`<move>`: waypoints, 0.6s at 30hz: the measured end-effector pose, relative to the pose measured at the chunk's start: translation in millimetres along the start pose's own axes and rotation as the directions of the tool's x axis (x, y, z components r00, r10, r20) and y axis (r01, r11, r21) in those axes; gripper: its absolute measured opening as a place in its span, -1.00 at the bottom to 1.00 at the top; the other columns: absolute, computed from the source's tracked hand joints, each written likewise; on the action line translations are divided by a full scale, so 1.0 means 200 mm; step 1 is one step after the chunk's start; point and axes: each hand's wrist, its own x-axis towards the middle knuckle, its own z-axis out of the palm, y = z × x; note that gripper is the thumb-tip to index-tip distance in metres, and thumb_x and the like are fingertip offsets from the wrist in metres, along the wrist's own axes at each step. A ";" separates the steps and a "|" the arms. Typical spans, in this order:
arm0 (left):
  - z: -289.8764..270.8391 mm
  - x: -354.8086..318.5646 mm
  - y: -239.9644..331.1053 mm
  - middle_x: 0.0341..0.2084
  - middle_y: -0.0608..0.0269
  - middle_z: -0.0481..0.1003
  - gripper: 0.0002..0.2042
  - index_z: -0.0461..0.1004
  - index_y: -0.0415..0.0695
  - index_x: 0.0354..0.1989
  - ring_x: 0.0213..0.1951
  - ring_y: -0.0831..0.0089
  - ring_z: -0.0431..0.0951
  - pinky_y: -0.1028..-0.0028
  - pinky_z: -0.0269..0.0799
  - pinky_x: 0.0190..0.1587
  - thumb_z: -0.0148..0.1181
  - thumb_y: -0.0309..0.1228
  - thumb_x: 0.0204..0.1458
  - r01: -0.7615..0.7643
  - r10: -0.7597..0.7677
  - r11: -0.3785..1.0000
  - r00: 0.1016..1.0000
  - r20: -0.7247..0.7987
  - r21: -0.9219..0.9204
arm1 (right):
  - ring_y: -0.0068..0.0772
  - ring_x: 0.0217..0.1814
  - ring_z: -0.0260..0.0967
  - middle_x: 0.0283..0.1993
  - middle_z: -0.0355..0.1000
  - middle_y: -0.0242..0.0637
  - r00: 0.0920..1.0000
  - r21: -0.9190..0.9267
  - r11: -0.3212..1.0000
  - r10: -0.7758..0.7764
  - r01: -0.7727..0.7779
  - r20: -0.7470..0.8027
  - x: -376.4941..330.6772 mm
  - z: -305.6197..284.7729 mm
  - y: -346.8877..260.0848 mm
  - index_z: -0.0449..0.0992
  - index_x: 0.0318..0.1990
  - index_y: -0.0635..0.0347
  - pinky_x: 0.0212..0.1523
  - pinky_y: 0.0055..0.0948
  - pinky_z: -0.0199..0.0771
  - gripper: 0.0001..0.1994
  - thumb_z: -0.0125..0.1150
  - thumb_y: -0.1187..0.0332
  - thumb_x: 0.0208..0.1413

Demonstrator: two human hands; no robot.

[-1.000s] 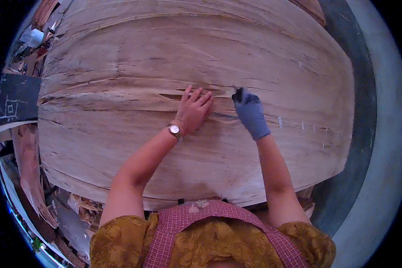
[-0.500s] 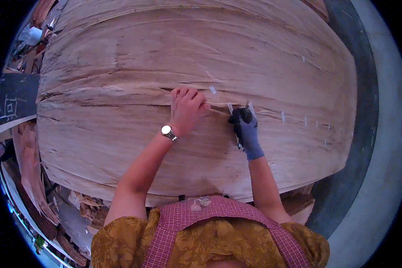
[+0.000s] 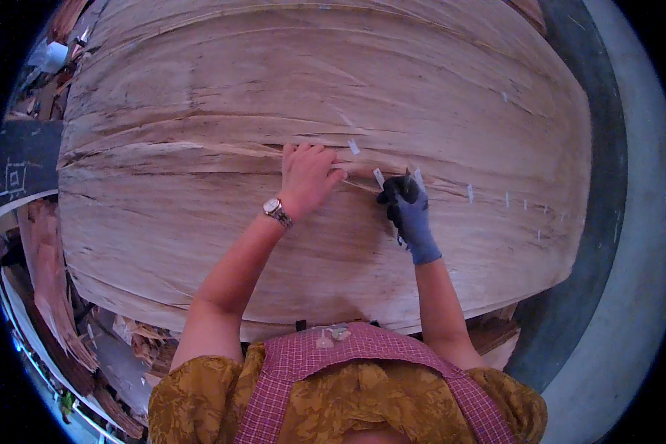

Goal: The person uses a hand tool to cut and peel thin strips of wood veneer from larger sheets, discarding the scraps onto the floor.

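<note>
A large sheet of wood veneer (image 3: 222,89), pale brown and rippled, spreads in front of me. A long split with raised edges crosses its middle. My left hand (image 3: 308,177), bare with a watch (image 3: 274,209) on the wrist, is at that split, its bent fingers closed on the raised veneer edge and the thumb to the right. My right hand (image 3: 407,209), in a grey-blue glove with black fingers, is closed beside the split. A thin dark tip shows above its fingers and a small pale-and-dark piece below; what they belong to is hidden. Short white tape strips (image 3: 379,177) lie near both hands.
More tape pieces (image 3: 470,194) run along the split to the right. Broken veneer scraps (image 3: 46,259) lie at the left, beside a dark board (image 3: 28,159) with chalk marks. A white roll-like object (image 3: 54,57) sits at the far left. Grey floor (image 3: 599,311) borders the right side.
My left hand has turned slightly and its fingers lie lower on the split. The right hand has shifted a little to the right, still closed.
</note>
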 end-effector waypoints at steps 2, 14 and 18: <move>-0.01 0.04 -0.01 -0.41 0.29 0.53 -0.78 0.56 0.01 -0.47 -0.19 0.28 0.48 0.15 0.13 -0.05 0.25 -0.12 -0.03 0.008 -0.012 0.999 0.997 0.074 0.048 | -0.67 -0.65 0.22 -0.51 0.47 -0.39 0.997 -0.023 0.998 -0.051 0.053 0.050 0.02 0.02 -0.06 0.52 -0.24 0.14 -0.64 -0.62 0.16 -0.85 0.17 0.27 0.23; 0.01 0.03 0.11 -0.16 0.24 0.53 -0.79 0.57 0.00 -0.22 -0.09 0.25 0.47 0.17 0.26 -0.02 0.25 -0.27 -0.03 0.029 0.020 0.967 0.982 -0.189 0.254 | -0.48 -0.45 0.42 -0.48 0.52 -0.29 0.995 -0.326 0.940 -0.082 0.098 0.063 0.22 0.07 0.02 0.51 -0.32 0.28 -0.37 -0.39 0.39 -0.74 0.18 0.21 0.21; 0.16 -0.14 0.08 -0.03 0.31 0.47 -0.69 0.54 -0.01 -0.11 0.02 0.28 0.43 0.22 0.28 0.07 0.31 -0.35 -0.09 -0.257 0.282 0.959 0.917 -0.282 0.123 | -0.53 -0.45 0.40 -0.48 0.51 -0.30 0.995 -0.296 0.950 -0.092 0.103 0.049 0.22 0.09 0.03 0.49 -0.33 0.27 -0.39 -0.43 0.38 -0.76 0.16 0.24 0.23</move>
